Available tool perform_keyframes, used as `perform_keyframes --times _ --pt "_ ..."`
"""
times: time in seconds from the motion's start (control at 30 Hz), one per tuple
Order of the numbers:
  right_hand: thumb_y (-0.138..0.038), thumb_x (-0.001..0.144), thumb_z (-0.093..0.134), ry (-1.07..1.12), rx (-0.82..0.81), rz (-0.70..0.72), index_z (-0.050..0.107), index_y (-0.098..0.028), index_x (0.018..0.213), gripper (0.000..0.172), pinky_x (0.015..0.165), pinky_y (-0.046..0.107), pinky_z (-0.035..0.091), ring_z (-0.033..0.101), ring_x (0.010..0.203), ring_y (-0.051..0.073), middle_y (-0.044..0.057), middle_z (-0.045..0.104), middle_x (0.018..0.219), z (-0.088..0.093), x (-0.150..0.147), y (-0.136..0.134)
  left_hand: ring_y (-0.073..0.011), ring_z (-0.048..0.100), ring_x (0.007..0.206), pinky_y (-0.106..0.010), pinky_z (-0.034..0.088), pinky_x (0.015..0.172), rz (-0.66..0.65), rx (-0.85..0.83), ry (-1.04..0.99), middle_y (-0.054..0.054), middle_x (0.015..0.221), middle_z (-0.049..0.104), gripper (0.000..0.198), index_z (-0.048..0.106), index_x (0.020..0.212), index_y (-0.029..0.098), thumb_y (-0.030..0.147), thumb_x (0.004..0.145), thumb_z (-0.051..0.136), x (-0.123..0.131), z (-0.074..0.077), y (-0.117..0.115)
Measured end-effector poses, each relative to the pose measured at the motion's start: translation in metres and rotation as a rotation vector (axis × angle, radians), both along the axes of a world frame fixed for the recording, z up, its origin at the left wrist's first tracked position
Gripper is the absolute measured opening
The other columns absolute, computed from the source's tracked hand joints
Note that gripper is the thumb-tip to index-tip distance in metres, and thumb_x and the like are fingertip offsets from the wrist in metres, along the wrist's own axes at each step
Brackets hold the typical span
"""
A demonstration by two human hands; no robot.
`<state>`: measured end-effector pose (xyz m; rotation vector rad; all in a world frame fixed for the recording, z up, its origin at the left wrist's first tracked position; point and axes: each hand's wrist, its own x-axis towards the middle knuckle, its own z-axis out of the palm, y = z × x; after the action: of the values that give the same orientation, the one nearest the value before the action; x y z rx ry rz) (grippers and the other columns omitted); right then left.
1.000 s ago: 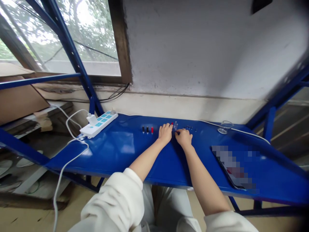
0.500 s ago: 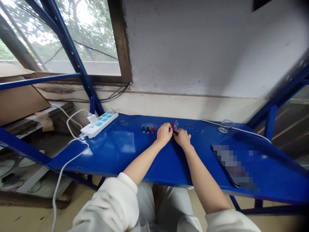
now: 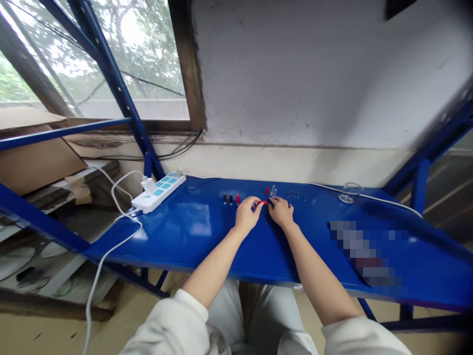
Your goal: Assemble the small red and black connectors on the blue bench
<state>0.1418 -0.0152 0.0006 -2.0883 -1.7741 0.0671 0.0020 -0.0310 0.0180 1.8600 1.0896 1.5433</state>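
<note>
Between thumb and fingers, my left hand (image 3: 247,214) holds a small red cylinder (image 3: 262,202) lying sideways. My right hand (image 3: 281,211) is just right of it, fingertips near the clear tubes (image 3: 273,191); whether it pinches anything is too small to tell. Behind the hands stands another red piece (image 3: 267,190). Left of my left hand, two black cylinders (image 3: 227,198) and a red one (image 3: 238,199) stand in a row. Several tiny parts (image 3: 293,194) lie to the right of the tubes.
A white power strip (image 3: 158,191) with a plug and cable lies on the left of the blue table (image 3: 207,246). A clear round container (image 3: 346,198) sits at the back right. A blurred-out flat object (image 3: 364,256) lies at the right.
My left hand has drawn slightly away from my right hand, and the red cylinder now shows between them. The whole view has shifted a little.
</note>
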Motion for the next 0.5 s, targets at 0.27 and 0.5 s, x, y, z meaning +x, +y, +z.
perform_keyframes --times 0.27,0.5 --pt "-0.027 0.084 0.039 0.032 0.005 0.012 0.053 -0.023 0.116 0.035 0.097 0.05 0.024 0.038 0.117 0.023 0.008 0.048 0.126 0.0 0.001 -0.001 -0.0108 0.053 0.063 -0.023 0.042 0.063 0.034 0.001 -0.098 -0.004 0.074 0.06 0.011 0.062 0.08 0.02 0.028 0.075 0.056 0.002 0.002 -0.001" --pt "-0.023 0.079 0.046 0.11 0.079 0.172 0.06 -0.02 0.092 0.019 0.078 0.033 0.039 0.051 0.095 0.02 0.008 0.058 0.101 0.014 -0.009 -0.006 -0.0101 0.052 0.063 -0.021 0.043 0.059 0.06 -0.091 -0.277 -0.004 0.073 0.059 0.017 0.062 0.081 0.017 0.031 0.072 0.06 -0.002 0.007 0.001"
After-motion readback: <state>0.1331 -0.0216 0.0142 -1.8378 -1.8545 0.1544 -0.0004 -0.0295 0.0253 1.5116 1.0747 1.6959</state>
